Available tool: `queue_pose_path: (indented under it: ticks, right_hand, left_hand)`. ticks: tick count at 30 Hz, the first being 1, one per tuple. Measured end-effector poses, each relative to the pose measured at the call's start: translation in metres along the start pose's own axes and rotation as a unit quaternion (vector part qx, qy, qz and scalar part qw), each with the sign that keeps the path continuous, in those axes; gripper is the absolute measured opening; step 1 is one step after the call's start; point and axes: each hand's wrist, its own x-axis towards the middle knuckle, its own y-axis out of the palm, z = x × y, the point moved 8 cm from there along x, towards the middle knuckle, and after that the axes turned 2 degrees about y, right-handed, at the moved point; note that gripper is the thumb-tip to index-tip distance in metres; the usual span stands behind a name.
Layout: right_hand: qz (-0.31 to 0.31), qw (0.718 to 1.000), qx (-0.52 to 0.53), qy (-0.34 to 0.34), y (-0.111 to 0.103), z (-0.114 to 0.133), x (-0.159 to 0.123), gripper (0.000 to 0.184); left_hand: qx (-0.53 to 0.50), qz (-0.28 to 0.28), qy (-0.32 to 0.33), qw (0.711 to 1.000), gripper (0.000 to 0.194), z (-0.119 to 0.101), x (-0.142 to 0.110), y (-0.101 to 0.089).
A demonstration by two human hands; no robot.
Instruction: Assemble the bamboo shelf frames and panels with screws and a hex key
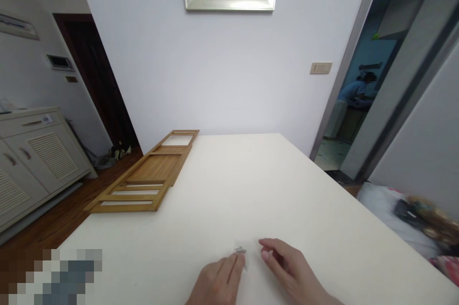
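Observation:
Small metal hardware pieces (240,249), which look like screws, lie on the white table at what seems to be a small clear plastic bag (244,243). My left hand (219,280) presses its fingertips together on the near side of the bag, right at the metal pieces. To the right, my right hand (292,266) rests on its side with the fingers curled. Its index fingertip and thumb stand a little apart, and nothing I can make out is between them. The bag's edges are faint against the tabletop.
Slatted wooden frame panels (158,168) lie stacked along the left side of the white table (229,180). A wall with a framed picture (229,7) stands behind it. A white cabinet (43,152) is at left. Beyond the right doorway, a person (353,91) leans forward.

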Motion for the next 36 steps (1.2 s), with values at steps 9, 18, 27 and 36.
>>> queue_pose_path:
  ticks: [9,18,27,36]
  right_hand:
    - [0.096,0.93,0.29,0.205,0.039,-0.02,-0.004,0.055]
    - [0.025,0.857,0.47,0.211,0.024,-0.016,-0.002,0.045]
    - [0.062,0.854,0.473,0.209,0.026,-0.003,0.015,0.04]
    - [0.041,0.889,0.427,0.157,0.044,-0.004,0.029,0.038]
  left_hand:
    - [-0.044,-0.077,0.062,0.994,0.035,-0.008,0.013,-0.033]
    - [-0.353,-0.026,-0.316,0.88,0.042,0.039,-0.016,0.018]
    - [-0.701,-0.014,-0.524,0.483,0.077,0.051,-0.028,0.051]
    - [-0.675,-0.028,-0.544,0.498,0.054,0.053,-0.027,0.052]
